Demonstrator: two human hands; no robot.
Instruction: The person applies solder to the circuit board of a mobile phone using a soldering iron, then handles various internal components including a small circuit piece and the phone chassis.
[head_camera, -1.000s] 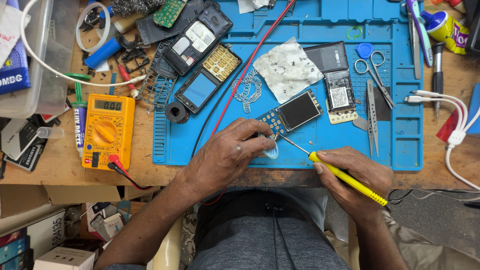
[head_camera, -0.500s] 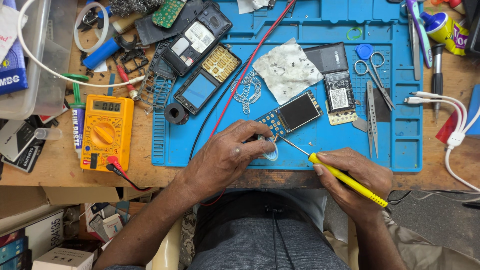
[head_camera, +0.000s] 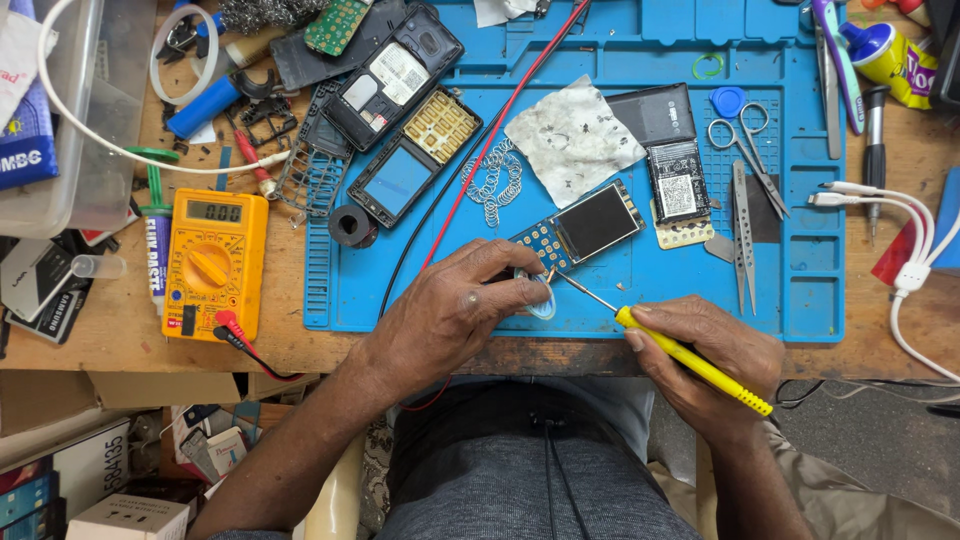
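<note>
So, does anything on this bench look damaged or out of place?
Yes. Phones lie dismantled: a bare circuit board with screen sits askew under the left hand, empty phone shells lie scattered at the mat's upper left, and a crumpled stained cloth lies mid-mat.

Bare forearms without sleeves, grey trousers, and a thin dark cord running down the lap.

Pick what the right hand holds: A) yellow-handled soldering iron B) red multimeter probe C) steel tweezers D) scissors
A: the right hand grips the yellow-handled soldering iron, its tip at the circuit board that the left hand steadies; the tweezers and scissors lie on the blue mat.
</note>
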